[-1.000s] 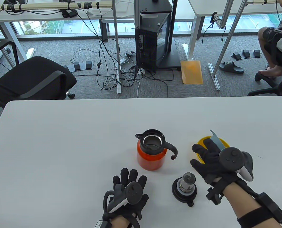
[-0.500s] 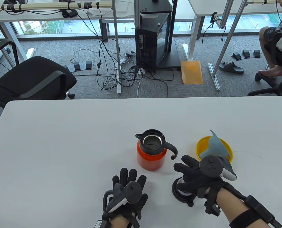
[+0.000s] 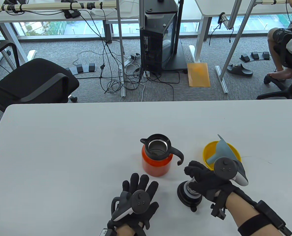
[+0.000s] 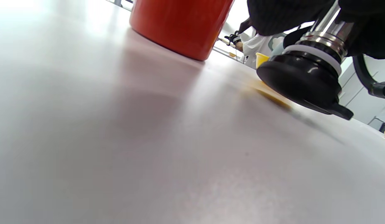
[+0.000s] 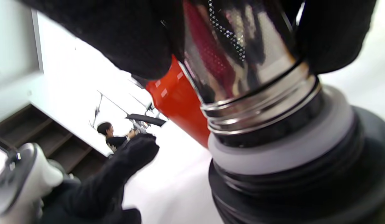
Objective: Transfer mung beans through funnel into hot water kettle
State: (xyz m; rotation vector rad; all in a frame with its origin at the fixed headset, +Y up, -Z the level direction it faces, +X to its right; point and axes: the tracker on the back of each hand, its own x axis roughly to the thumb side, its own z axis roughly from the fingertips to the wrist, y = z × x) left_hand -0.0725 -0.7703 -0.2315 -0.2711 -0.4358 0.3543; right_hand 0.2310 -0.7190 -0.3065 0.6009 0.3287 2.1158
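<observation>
An orange kettle (image 3: 157,159) with a black rim and handle stands open at mid-table. Its lid (image 3: 188,195) sits upside down to the right of it, black base down and steel plug up. My right hand (image 3: 194,175) grips the steel plug from above, and the lid is tilted. In the right wrist view my fingers wrap the lid's steel part (image 5: 242,71). A yellow bowl (image 3: 208,150) with a grey-blue funnel (image 3: 222,149) lying in it stands behind my right hand. My left hand (image 3: 141,182) rests flat on the table in front of the kettle, holding nothing. No mung beans show.
The white table (image 3: 62,147) stretches to the left and behind the kettle. In the left wrist view the kettle's orange base (image 4: 180,25) and the tilted lid (image 4: 301,81) stand close ahead. Chairs, cables and desks lie beyond the far edge.
My right hand has come back from the yellow bowl to the lid and closed on its steel plug, and the lid has tilted and shifted slightly. My left hand slid a little right.
</observation>
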